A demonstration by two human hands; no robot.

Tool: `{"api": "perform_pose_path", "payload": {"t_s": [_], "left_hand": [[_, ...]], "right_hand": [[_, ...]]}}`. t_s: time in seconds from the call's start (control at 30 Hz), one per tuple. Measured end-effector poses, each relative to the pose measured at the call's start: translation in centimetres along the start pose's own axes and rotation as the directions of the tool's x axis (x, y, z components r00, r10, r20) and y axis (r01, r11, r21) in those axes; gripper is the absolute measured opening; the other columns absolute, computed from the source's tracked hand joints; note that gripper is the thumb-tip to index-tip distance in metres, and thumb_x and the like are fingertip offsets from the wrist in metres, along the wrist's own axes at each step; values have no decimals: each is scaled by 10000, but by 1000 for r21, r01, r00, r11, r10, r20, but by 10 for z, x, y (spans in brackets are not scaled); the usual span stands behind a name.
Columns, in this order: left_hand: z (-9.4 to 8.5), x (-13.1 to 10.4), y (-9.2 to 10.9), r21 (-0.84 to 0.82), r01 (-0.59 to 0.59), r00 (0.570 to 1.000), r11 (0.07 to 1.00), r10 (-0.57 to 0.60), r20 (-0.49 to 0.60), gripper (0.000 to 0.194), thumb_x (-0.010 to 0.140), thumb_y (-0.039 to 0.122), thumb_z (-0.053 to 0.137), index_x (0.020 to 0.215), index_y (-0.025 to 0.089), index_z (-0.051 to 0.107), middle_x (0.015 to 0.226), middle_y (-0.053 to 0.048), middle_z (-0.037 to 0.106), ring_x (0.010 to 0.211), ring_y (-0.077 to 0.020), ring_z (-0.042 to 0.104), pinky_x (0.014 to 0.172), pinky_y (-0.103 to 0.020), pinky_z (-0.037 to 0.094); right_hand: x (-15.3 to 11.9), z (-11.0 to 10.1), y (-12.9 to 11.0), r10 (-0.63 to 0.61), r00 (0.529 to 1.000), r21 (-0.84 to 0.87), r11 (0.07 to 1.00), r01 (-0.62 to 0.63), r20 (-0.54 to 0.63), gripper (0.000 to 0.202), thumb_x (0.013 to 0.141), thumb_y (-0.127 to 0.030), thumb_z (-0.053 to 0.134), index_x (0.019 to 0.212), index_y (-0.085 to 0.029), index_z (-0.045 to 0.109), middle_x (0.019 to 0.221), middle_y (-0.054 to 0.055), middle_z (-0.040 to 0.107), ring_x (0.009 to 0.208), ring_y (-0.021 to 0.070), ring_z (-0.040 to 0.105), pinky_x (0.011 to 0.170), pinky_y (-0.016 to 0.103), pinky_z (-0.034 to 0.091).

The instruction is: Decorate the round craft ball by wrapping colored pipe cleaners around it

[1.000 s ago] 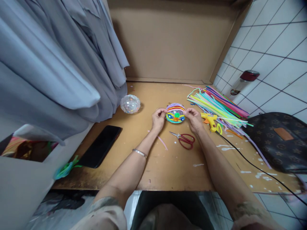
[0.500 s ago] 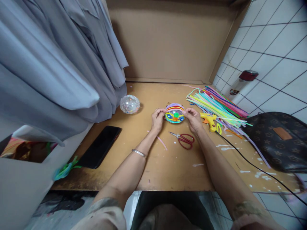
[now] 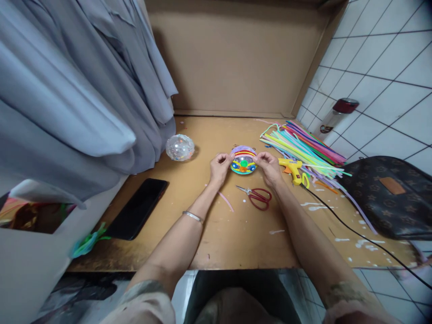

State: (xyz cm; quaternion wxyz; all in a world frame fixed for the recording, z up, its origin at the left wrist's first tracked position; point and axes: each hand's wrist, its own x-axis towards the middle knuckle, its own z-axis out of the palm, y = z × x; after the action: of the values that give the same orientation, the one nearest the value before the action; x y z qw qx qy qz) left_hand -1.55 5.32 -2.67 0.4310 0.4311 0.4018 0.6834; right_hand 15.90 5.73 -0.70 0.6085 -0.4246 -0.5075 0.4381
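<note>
A round, colourful decorated ball (image 3: 243, 165) stands on the brown table between my hands, with purple, red and yellow bands on top and blue, green and orange circles below. My left hand (image 3: 220, 168) pinches its left edge between thumb and finger. On the other side my right hand (image 3: 268, 165) has its fingertips closed on the right edge. Red-handled scissors (image 3: 258, 197) lie just below the ball. A thin pink strip (image 3: 225, 201) rests to their left.
A clear ball (image 3: 180, 147) and a black phone (image 3: 137, 209) are at the left. Right of my hand lie a yellow glue gun (image 3: 293, 170) with its cord, a pile of coloured pipe cleaners (image 3: 303, 146) and a dark bag (image 3: 388, 198). Grey cloth (image 3: 87, 90) hangs left.
The whole view has shifted slightly, so most things appear a little further left. My hands keep their hold on either side of the decorated ball.
</note>
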Motion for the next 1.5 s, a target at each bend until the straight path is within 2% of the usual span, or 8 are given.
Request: {"api": "perform_pose_path", "payload": {"t_s": [0.17, 0.33, 0.47, 0.6, 0.8, 0.93, 1.3, 1.5], "left_hand": [[0, 4, -3, -76, 77, 997, 994, -77, 7, 480, 593, 507, 868, 599, 171, 526, 556, 62, 456, 539, -63, 394, 540, -208, 332], [0, 9, -8, -173, 120, 992, 978, -122, -5, 431, 601, 440, 876, 675, 182, 538, 624, 52, 523, 572, -70, 470, 560, -204, 378], [-1, 12, -10, -259, 163, 985, 952, -171, -7, 421, 592, 406, 887, 812, 194, 599, 781, 22, 635, 709, -96, 598, 693, -224, 472], [-3, 13, -9, -321, 227, 973, 920, -226, 43, 440, 562, 385, 903, 848, 194, 629, 823, 9, 682, 778, -121, 642, 798, -260, 497], [-3, 13, -5, -334, 267, 962, 904, -269, 43, 416, 538, 362, 915, 795, 186, 639, 772, 14, 691, 702, -106, 625, 724, -239, 493], [-3, 13, -4, -325, 259, 965, 910, -260, 40, 390, 569, 355, 901, 796, 188, 630, 753, 21, 685, 706, -108, 636, 755, -246, 506], [0, 12, 0, -316, 280, 957, 907, -291, 11, 388, 538, 352, 899, 763, 182, 632, 715, 19, 674, 670, -109, 623, 724, -250, 508], [1, 12, 0, -256, 252, 966, 933, -260, 3, 429, 503, 407, 897, 750, 186, 624, 720, 12, 675, 680, -114, 617, 708, -247, 494]], "right_hand": [[-1, 2, -2, 0, 1000, 7, 1000, 0, 15, 371, 509, -452, 871, 619, -225, 598, 599, -49, 535, 600, 108, 438, 585, 258, 387], [-2, 4, -2, -6, 999, 17, 1000, 6, 35, 351, 522, -436, 857, 635, -224, 600, 624, -38, 549, 621, 116, 456, 604, 265, 391], [0, 3, 0, -15, 998, 23, 1000, 13, 67, 363, 536, -434, 853, 718, -231, 613, 700, -26, 579, 674, 129, 489, 658, 277, 424], [1, 3, 0, -7, 996, 41, 999, 3, 94, 356, 538, -415, 853, 736, -228, 623, 692, -28, 579, 678, 126, 493, 657, 271, 421], [1, 5, -1, 29, 995, 96, 995, -38, 99, 360, 511, -404, 875, 705, -223, 632, 670, -30, 586, 665, 122, 492, 631, 262, 412], [1, 5, -1, 28, 994, 110, 993, -39, 108, 363, 523, -419, 878, 704, -222, 633, 668, -35, 579, 644, 112, 468, 615, 256, 406], [2, 2, -1, 12, 992, 72, 997, -22, 124, 317, 529, -341, 866, 725, -217, 650, 709, -28, 617, 679, 120, 525, 706, 294, 467], [3, -3, -1, 95, 983, 134, 984, -116, 156, 311, 503, -287, 869, 720, -217, 658, 726, -31, 629, 670, 109, 519, 672, 274, 448]]}}
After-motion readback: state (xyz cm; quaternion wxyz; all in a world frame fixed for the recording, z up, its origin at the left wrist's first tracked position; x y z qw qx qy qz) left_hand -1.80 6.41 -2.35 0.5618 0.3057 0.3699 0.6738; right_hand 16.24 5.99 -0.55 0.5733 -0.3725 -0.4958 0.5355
